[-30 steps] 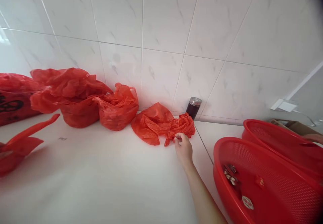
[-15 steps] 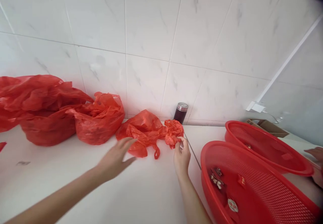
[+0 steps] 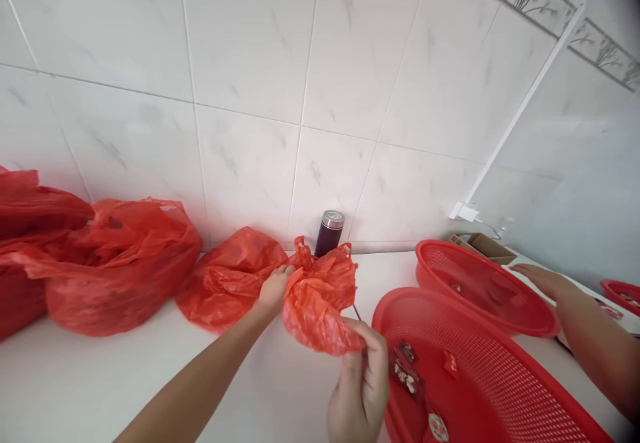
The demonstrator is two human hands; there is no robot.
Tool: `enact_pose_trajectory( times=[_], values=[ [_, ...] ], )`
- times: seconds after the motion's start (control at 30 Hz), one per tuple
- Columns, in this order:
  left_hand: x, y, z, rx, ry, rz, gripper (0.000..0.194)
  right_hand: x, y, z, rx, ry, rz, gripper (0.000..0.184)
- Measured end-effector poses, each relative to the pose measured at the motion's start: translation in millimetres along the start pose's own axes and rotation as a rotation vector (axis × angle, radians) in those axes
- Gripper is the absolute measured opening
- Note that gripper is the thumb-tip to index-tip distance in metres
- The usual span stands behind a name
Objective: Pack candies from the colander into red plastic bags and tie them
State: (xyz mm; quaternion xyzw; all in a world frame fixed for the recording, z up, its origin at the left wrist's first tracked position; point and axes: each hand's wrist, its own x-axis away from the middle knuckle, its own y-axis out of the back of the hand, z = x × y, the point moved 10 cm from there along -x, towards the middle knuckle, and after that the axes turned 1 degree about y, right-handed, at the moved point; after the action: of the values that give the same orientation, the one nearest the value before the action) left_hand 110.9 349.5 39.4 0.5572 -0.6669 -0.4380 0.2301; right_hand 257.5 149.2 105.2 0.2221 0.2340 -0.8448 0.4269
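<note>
A crumpled red plastic bag [image 3: 320, 296] is stretched between my two hands above the white counter. My left hand [image 3: 274, 288] pinches its far edge. My right hand [image 3: 359, 383], nearer to me, is closed on its near edge. More of the red bag [image 3: 227, 283] lies on the counter behind my left hand. Just right of my right hand stands a red mesh basket [image 3: 500, 390] with a few small wrapped items [image 3: 406, 370] in it.
A dark flask with a silver cap [image 3: 327, 232] stands against the tiled wall. Fuller red bags [image 3: 110, 266] sit at the left. A second red basket [image 3: 483, 286] lies behind the first, and another person's arm [image 3: 585, 320] reaches toward it from the right. A cardboard box [image 3: 483, 246] sits beyond.
My left hand reached in and took hold of the bag. Both hands lifted part of it off the counter and pulled it open toward me. The view swung to the right.
</note>
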Motion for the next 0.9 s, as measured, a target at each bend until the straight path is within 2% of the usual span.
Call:
enact_pose_trajectory(
  times=[0.07,0.13,0.2,0.27,0.33,0.37,0.4,0.43,0.5,0.57,0.6,0.7,0.8,0.87,0.9],
  values=[
    [-3,15.1,-3,0.03,0.017,-0.007,0.041,-1,6,21,-0.047,0.053,-0.032,0.021],
    [5,36.3,-12,0.086,-0.007,0.013,0.054,-8,18,29,-0.015,0.041,-0.072,0.02],
    [27,63.1,-23,0.175,-0.068,0.051,0.07,-19,31,31,0.045,-0.013,-0.102,0.021],
    [63,86.3,-33,0.299,-0.111,0.115,0.07,-28,34,29,0.065,-0.095,-0.088,0.026],
    [109,87.6,-57,0.724,-0.163,0.34,0.063,-34,25,24,0.03,-0.214,-0.021,0.03],
    [131,84.7,-71,0.873,-0.197,0.437,0.068,-35,15,19,-0.003,-0.279,0.027,0.033],
    [150,79.6,-81,0.971,-0.195,0.488,0.076,-34,5,13,-0.038,-0.34,0.07,0.036],
    [162,72.5,-85,1.014,-0.148,0.48,0.076,-32,-4,5,-0.067,-0.392,0.104,0.038],
    [177,55.1,-70,1.044,0.058,0.366,0.056,-27,-16,-13,-0.094,-0.459,0.143,0.04],
    [189,39.9,-42,1.136,0.302,0.259,0.036,-24,-19,-31,-0.06,-0.46,0.154,0.039],
    [195,35.5,-28,1.201,0.399,0.22,0.032,-24,-18,-39,-0.029,-0.451,0.165,0.038],
    [208,39.8,10,1.355,0.562,0.099,0.027,-24,-18,-50,0.069,-0.419,0.225,0.033],
    [218,51.2,40,1.457,0.691,-0.082,0.023,-22,-14,-30,0.138,-0.354,0.24,0.027],
    [224,52.4,49,1.51,0.767,-0.181,0.021,-11,-16,0,0.211,-0.242,0.29,0.02],
    [226,51.4,50,1.531,0.789,-0.209,0.02,0,-22,17,0.236,-0.168,0.359,0.017]
  ],
)
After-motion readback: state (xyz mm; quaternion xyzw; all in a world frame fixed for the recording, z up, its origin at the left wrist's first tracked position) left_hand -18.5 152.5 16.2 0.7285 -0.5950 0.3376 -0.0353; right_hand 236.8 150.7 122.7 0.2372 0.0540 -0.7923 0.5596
